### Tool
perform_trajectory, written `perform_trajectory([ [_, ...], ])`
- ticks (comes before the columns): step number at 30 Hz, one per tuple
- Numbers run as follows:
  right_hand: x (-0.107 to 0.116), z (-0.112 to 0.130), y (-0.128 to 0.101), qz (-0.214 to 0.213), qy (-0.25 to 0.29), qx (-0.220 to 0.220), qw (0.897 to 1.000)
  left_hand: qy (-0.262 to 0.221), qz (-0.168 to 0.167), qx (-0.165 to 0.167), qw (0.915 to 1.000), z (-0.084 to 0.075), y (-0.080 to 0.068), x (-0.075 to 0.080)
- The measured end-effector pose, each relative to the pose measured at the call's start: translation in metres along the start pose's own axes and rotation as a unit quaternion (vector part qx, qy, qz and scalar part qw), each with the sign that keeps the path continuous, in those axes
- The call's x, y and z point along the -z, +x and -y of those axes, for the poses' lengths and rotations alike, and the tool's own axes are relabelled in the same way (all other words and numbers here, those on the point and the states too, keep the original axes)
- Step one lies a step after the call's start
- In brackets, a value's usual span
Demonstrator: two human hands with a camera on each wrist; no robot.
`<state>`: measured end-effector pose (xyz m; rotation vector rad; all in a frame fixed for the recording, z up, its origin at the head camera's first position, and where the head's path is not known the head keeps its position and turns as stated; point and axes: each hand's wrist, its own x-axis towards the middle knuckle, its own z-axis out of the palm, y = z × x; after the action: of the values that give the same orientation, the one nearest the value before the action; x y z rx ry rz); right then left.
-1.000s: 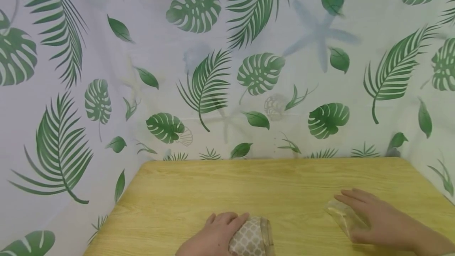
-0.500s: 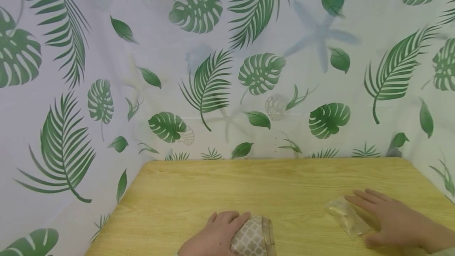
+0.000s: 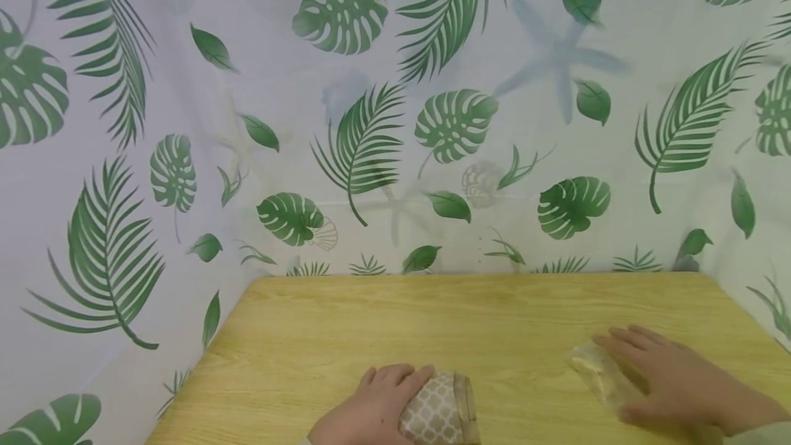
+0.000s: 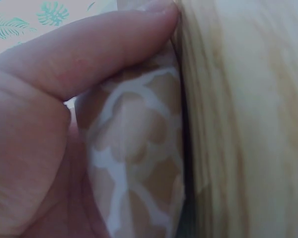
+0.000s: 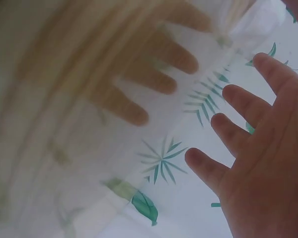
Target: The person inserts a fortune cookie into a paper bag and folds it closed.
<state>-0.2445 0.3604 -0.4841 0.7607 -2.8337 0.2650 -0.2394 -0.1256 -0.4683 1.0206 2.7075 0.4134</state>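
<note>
One hand on a patterned jar, the other flat on a clear bag

The left hand (image 3: 371, 412) curls round the jar (image 3: 440, 412) lying on its side at the table's (image 3: 383, 321) near edge: glass, probably smooth and breakable, best gripped round its body. The right hand (image 3: 670, 378), fingers straight and spread, presses the thin, limp bag (image 3: 596, 375).

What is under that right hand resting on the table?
Under the right hand lies a clear plastic bag on the wooden table. Its near end pokes out past the fingers; the rest is covered by the palm, and any contents cannot be made out.
</note>
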Motion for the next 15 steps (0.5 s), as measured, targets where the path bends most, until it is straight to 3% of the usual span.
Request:
perform_trajectory([
  [8, 0.004, 0.012, 0.011, 0.054, 0.041, -0.018, 0.998, -0.009, -0.004, -0.004, 0.9999, 0.000, 0.001, 0.001],
  [15, 0.002, 0.016, 0.016, 0.052, 0.055, -0.020, 0.997, -0.011, 0.001, 0.003, 0.9999, 0.000, 0.001, 0.002],
])
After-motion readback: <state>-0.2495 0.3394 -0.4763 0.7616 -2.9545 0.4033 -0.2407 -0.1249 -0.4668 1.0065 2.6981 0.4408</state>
